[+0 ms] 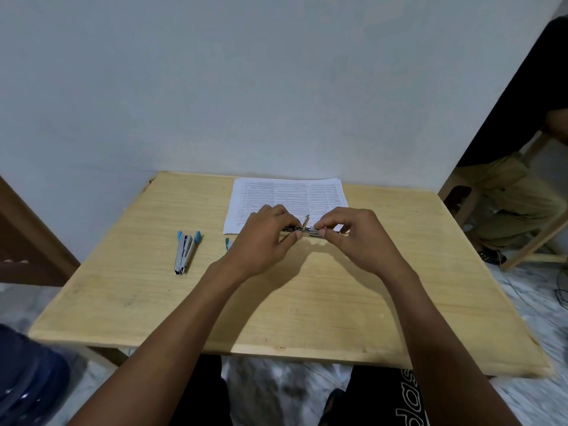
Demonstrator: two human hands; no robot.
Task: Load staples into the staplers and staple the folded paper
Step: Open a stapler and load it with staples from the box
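Above the middle of the wooden table [276,318], my left hand [264,238] grips a small stapler [295,230] whose metal parts show between my two hands. My right hand [353,238] pinches a strip of staples [315,232] at the stapler's open magazine. A second stapler [184,252], silver with blue ends, lies open on the table to the left. A teal piece [228,242] peeks out beside my left hand; what it belongs to is hidden. Printed paper [289,195] lies flat behind my hands, near the wall.
The table's far edge meets a pale wall. Another person [516,179] sits on a wooden stool at the right. A blue container [27,379] stands on the floor at the lower left. A wooden frame [27,241] is at the left.
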